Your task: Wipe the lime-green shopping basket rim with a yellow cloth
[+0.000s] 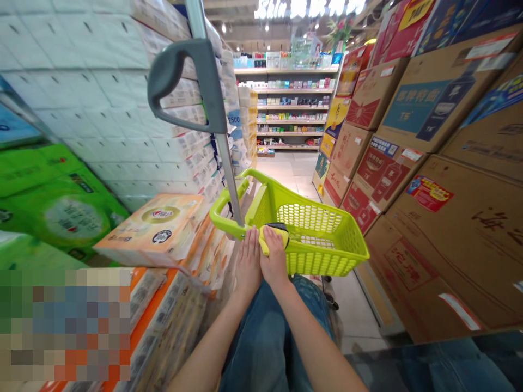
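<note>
And here at the lime-green shopping basket (322, 264), both hands are up against its near side, close to the handle end! The left hand (248, 255) lies flat there, fingers straight and together, gripping nothing visible. Just beside it, the right hand (275, 253) has its fingers bent over a yellow cloth (266, 247), grasping it at the basket's near rim, a dark patch showing just behind the fingers. A metal pole (232, 185) with a grey handle (214, 98) rises by the basket's left end. Orange tissue packs (151, 223) sit left of the basket, cardboard boxes (453, 234) stack up to its right, and stocked shelves (286, 103) stand well beyond it.
</note>
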`<move>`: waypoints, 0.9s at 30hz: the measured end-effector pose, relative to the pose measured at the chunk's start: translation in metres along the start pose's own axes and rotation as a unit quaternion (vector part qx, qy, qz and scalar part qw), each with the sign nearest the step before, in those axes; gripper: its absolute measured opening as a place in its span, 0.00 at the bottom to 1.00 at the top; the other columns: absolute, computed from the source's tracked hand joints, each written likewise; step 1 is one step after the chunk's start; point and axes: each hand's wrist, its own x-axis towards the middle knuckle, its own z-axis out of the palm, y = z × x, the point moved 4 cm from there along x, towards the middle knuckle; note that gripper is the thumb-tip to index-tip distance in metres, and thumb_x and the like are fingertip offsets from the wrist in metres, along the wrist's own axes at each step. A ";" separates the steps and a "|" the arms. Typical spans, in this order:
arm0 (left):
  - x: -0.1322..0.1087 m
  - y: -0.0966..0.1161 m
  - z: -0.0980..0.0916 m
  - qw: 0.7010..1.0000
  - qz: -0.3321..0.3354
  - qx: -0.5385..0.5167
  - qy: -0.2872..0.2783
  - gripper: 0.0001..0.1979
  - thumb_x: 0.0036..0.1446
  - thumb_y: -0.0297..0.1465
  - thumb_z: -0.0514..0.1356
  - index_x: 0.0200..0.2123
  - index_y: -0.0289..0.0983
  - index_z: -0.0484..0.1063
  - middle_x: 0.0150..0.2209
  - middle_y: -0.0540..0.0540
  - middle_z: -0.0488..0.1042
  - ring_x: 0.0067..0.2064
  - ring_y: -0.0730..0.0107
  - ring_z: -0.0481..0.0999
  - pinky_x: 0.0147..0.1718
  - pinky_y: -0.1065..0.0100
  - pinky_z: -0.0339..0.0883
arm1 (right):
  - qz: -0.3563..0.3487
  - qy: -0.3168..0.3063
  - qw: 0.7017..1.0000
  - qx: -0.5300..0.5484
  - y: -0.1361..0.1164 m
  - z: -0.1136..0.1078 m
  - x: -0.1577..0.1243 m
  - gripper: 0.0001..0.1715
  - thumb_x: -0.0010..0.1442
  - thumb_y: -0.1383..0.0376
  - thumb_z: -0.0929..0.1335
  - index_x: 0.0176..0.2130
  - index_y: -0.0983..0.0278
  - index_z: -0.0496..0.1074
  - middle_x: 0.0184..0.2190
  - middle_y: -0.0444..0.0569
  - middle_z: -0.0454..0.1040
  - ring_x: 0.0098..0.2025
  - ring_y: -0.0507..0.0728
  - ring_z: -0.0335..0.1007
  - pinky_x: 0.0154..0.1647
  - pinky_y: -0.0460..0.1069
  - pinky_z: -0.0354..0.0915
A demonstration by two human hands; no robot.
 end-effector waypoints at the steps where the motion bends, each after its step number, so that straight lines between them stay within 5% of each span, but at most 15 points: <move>1: 0.000 -0.001 -0.001 1.000 0.002 -0.002 -0.001 0.37 0.60 0.20 0.44 0.70 0.33 0.33 0.70 0.39 0.48 0.71 0.61 0.43 0.65 0.55 0.51 | -0.012 -0.004 1.000 0.013 -0.006 0.005 0.003 0.36 0.55 0.73 0.59 0.63 0.66 0.61 0.63 0.54 0.63 0.67 0.59 0.54 0.70 0.62 0.45; 5: 0.000 -0.004 -0.003 1.000 0.006 -0.003 -0.011 0.37 0.59 0.19 0.44 0.70 0.33 0.34 0.70 0.39 0.47 0.71 0.61 0.42 0.66 0.54 0.51 | -0.052 -0.029 0.998 0.005 0.004 -0.005 -0.003 0.39 0.55 0.74 0.59 0.65 0.62 0.58 0.64 0.51 0.61 0.67 0.58 0.53 0.70 0.62 0.46; 12: 0.000 0.000 -0.002 1.000 -0.002 0.000 -0.015 0.41 0.54 0.16 0.47 0.70 0.32 0.35 0.70 0.39 0.47 0.71 0.60 0.41 0.66 0.54 0.50 | -0.001 0.026 0.995 -0.100 0.094 -0.076 -0.037 0.35 0.57 0.71 0.60 0.63 0.61 0.62 0.62 0.53 0.65 0.66 0.61 0.57 0.68 0.67 0.46; 15: -0.001 0.001 -0.002 1.000 -0.005 -0.008 -0.009 0.42 0.53 0.16 0.47 0.70 0.31 0.35 0.70 0.38 0.47 0.71 0.59 0.42 0.66 0.54 0.50 | 0.024 0.057 0.990 -0.126 0.108 -0.087 -0.042 0.33 0.57 0.70 0.60 0.62 0.64 0.63 0.61 0.55 0.66 0.65 0.63 0.58 0.67 0.68 0.46; 19: -0.001 0.001 -0.001 1.000 -0.010 -0.010 -0.001 0.41 0.54 0.16 0.46 0.69 0.31 0.34 0.70 0.37 0.47 0.71 0.59 0.42 0.66 0.54 0.51 | 0.044 0.077 0.990 -0.112 0.075 -0.058 -0.028 0.32 0.57 0.71 0.60 0.61 0.69 0.65 0.59 0.59 0.67 0.64 0.64 0.59 0.68 0.67 0.48; 23: -0.001 0.000 -0.002 1.000 -0.008 -0.005 0.002 0.39 0.57 0.18 0.46 0.70 0.32 0.34 0.70 0.38 0.46 0.71 0.59 0.42 0.65 0.53 0.52 | -0.004 0.013 1.000 -0.017 0.017 -0.009 -0.003 0.32 0.57 0.72 0.60 0.61 0.66 0.65 0.61 0.55 0.67 0.64 0.61 0.59 0.69 0.63 0.49; 27: -0.002 -0.001 -0.005 1.000 0.002 -0.001 -0.002 0.38 0.58 0.19 0.46 0.70 0.33 0.34 0.70 0.38 0.46 0.71 0.59 0.43 0.65 0.53 0.52 | -0.056 -0.028 0.998 0.028 -0.001 -0.001 0.003 0.36 0.57 0.72 0.60 0.64 0.61 0.60 0.64 0.51 0.63 0.66 0.59 0.55 0.69 0.62 0.49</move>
